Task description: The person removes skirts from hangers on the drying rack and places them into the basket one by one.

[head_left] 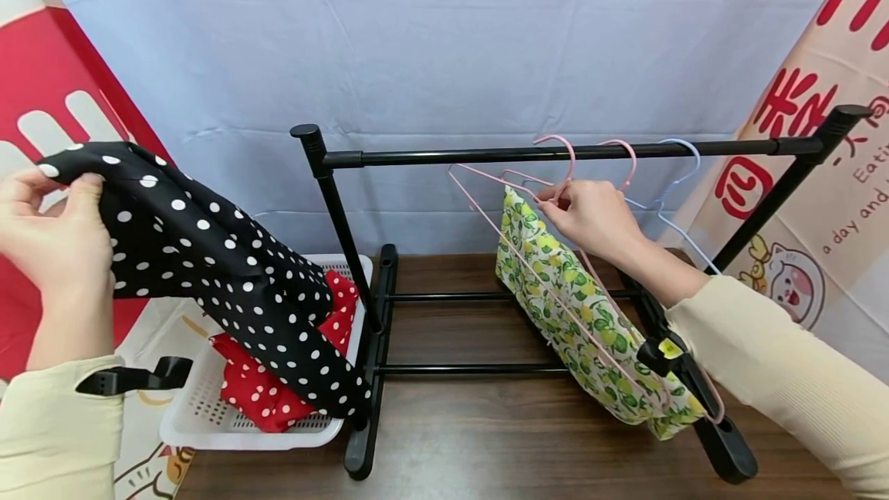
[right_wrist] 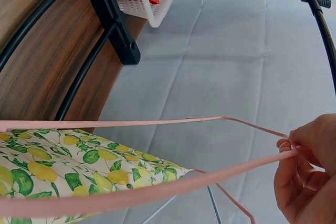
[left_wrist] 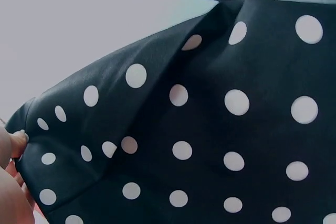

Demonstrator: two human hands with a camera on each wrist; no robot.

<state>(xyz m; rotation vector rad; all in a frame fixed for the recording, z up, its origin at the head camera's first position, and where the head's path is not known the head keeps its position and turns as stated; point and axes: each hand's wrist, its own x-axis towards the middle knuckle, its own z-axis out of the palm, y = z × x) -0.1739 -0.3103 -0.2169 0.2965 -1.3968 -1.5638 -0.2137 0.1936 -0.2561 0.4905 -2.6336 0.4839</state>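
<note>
Two tight pinches: left hand [head_left: 65,249], dotted cloth [head_left: 229,253]; right hand [head_left: 599,216], hanger [right_wrist: 157,188], seemingly its top | cloth drapes below grip: likely light, soft; take edges

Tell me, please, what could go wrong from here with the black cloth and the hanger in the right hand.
The black cloth droops over the red cloth, so lifting might drag that along.
The left hand pinches only one end, so the cloth could slip.
The held hanger runs close by the lemon cloth, so it may snag when the right hand moves.
</note>
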